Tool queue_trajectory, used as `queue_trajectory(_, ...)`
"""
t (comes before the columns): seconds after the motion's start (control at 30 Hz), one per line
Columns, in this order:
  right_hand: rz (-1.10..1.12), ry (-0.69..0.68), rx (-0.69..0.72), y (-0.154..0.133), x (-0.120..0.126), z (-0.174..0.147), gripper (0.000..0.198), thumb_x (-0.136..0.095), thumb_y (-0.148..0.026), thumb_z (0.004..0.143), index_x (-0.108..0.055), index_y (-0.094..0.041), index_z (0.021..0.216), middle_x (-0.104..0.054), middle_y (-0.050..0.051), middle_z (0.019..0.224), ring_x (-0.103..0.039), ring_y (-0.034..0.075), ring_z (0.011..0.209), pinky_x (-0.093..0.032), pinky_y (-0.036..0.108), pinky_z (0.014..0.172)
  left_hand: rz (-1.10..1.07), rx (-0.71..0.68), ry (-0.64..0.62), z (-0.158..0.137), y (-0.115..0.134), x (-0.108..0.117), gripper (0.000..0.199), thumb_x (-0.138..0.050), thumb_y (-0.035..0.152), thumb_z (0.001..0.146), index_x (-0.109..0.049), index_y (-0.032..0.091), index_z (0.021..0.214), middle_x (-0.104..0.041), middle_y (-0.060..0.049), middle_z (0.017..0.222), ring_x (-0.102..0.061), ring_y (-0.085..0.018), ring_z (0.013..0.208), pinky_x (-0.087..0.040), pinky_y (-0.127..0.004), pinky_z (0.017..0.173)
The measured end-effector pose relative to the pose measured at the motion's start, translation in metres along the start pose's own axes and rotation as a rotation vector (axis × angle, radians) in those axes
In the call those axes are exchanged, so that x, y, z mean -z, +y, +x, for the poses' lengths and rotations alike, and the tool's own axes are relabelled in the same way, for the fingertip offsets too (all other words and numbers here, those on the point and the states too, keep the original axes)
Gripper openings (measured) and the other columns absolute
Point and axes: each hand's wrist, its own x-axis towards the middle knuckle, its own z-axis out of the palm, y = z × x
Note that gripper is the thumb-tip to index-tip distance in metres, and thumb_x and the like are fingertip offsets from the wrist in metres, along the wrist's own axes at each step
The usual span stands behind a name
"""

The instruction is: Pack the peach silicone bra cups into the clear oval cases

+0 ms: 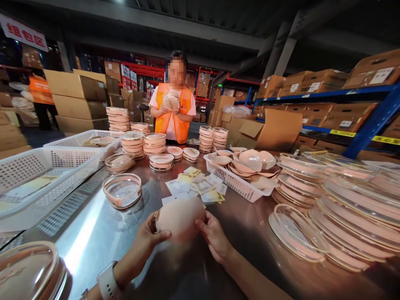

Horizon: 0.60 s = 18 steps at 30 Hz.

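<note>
A smooth beige bra cup (pixel 181 218) hangs level above the steel table, its domed side toward me. My left hand (pixel 150 234) pinches its left edge, thumb in front and fingers behind. At the right edge, my right hand (pixel 215 235) grips it the same way. Just beyond the cup lies a loose spread of white and yellow cards (pixel 200 185). A clear round case (pixel 121 191) rests on the table to the left of the cards. On the right, a white perforated basket (pixel 234 179) is heaped with more beige cups (pixel 250 160).
Stacked clear cases (pixel 350 216) crowd the right side, and another stack (pixel 29 271) occupies the near left corner. White baskets (pixel 71 162) line the left edge. Across the table, a person in an orange vest (pixel 184 121) holds a round case (pixel 171 101). Cardboard boxes and shelving surround the table.
</note>
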Motion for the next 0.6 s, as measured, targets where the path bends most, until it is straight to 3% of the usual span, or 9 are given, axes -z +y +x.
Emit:
queue_trajectory(0.17, 0.138, -0.042, -0.071, -0.002, -0.001, 0.000, 0.059, -0.095, -0.048, 0.055, -0.071, -0.021, 0.102, -0.077, 0.003, 0.099, -0.068, 0.021, 0.098, -0.050, 0.032, 0.088, 0.017, -0.012, -0.003, -0.001, 0.003, -0.001, 0.062, -0.096, 0.044, 0.042, -0.071, 0.018, 0.092, -0.074, -0.004, 0.087, -0.066, -0.021, 0.080, -0.054, -0.026, 0.065)
queue_trajectory(0.27, 0.188, 0.007, -0.080, -0.005, 0.000, 0.003, 0.058, -0.096, -0.046, 0.055, -0.071, -0.021, 0.101, -0.077, 0.001, 0.096, -0.069, 0.018, 0.091, -0.052, 0.028, 0.080, 0.020, 0.052, -0.060, -0.006, 0.009, -0.003, 0.051, -0.090, 0.050, 0.058, -0.069, 0.019, 0.093, -0.073, -0.003, 0.087, -0.066, -0.020, 0.079, -0.055, -0.027, 0.065)
queue_trajectory(0.4, 0.222, 0.092, -0.117, -0.005, 0.006, 0.009, 0.058, -0.098, -0.041, 0.051, -0.069, -0.020, 0.096, -0.074, -0.001, 0.085, -0.066, 0.014, 0.073, -0.051, 0.024, 0.064, -0.038, 0.035, -0.171, -0.008, 0.008, -0.004, 0.056, -0.093, 0.032, 0.056, -0.071, 0.021, 0.106, -0.075, -0.003, 0.092, -0.069, -0.019, 0.085, -0.056, -0.028, 0.078)
queue_trajectory(0.6, 0.226, 0.121, -0.134, -0.004, 0.010, 0.010, 0.053, -0.098, -0.041, 0.050, -0.070, -0.019, 0.088, -0.069, -0.003, 0.077, -0.060, 0.012, 0.067, -0.048, 0.024, 0.060, -0.104, 0.053, -0.160, -0.004, 0.008, -0.006, 0.058, -0.096, 0.018, 0.045, -0.073, 0.021, 0.099, -0.076, 0.000, 0.076, -0.069, -0.015, 0.068, -0.056, -0.023, 0.068)
